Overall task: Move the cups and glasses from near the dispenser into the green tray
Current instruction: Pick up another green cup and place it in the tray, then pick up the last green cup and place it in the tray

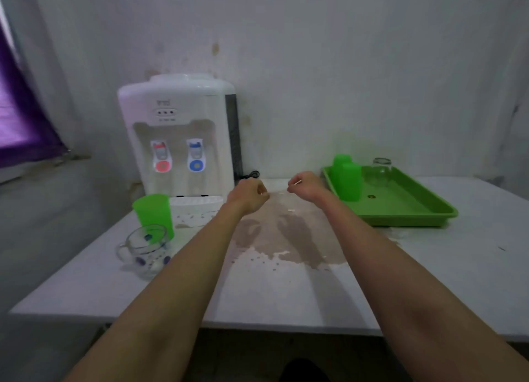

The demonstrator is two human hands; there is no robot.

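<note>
Hovering above the middle of the desk (286, 295), the left hand (249, 194) and the right hand (305, 185) are both loosely curled and hold nothing. Two items remain beside the dispenser (177, 132): a green cup (154, 212) standing upright just in front of its drip grille, and a clear spotted mug (146, 250) directly in front of that cup, nearer the desk edge. The green tray (415, 210) sits well apart at the right and already holds two green cups (347, 180) at its near-left corner and a clear glass (382, 168) at the back.

Hazards, as judged:
- The mug stands close to the left desk edge; a sideways knock from the left forearm could send it off.
- Reaching past the mug for the cup risks tipping either, since they nearly touch.
- A brown worn or wet-looking patch (286, 238) lies across the carry path; whether it is slippery cannot be told.
- Setting glass down against the glass already in the tray may chip it.
</note>
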